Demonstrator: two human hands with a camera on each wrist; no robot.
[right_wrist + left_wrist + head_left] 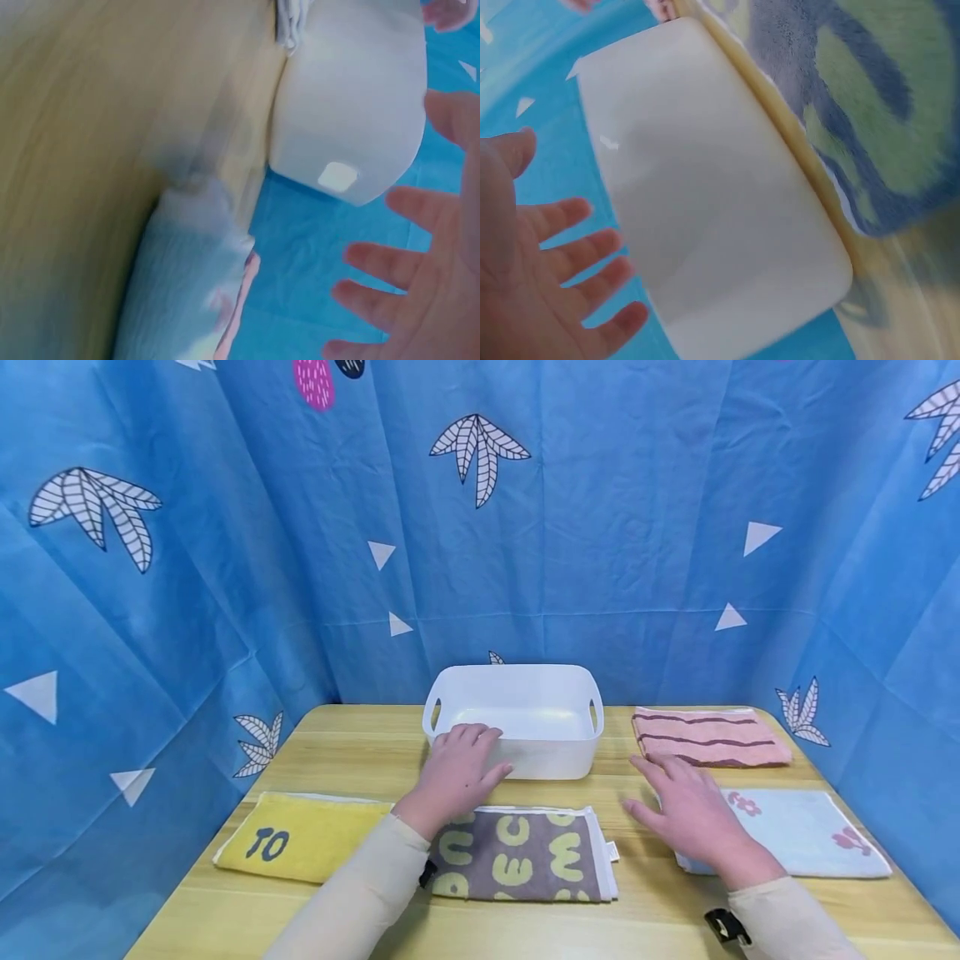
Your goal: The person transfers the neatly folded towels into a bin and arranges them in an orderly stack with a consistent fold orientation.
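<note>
My left hand (461,774) hovers in front of the white plastic basket (543,760), fingers spread and nothing held. In the left wrist view its fingers (592,251) stand apart beside the basket's wall. Below that arm lies a folded grey-brown towel (517,856) with yellow-green letters. My right hand (693,810) is over the left end of a folded light-blue towel (802,831) with pink flowers, its fingers loosely extended and holding nothing. Whether it touches that towel cannot be told from the head view; the right wrist view shows the hand apart from it.
A folded yellow towel (307,835) marked "TO" lies at the left, partly behind the left sleeve. At the back right is a folded pink towel (708,737) with dark wavy stripes. Blue curtains (622,527) enclose the wooden table (360,739) at the back and sides.
</note>
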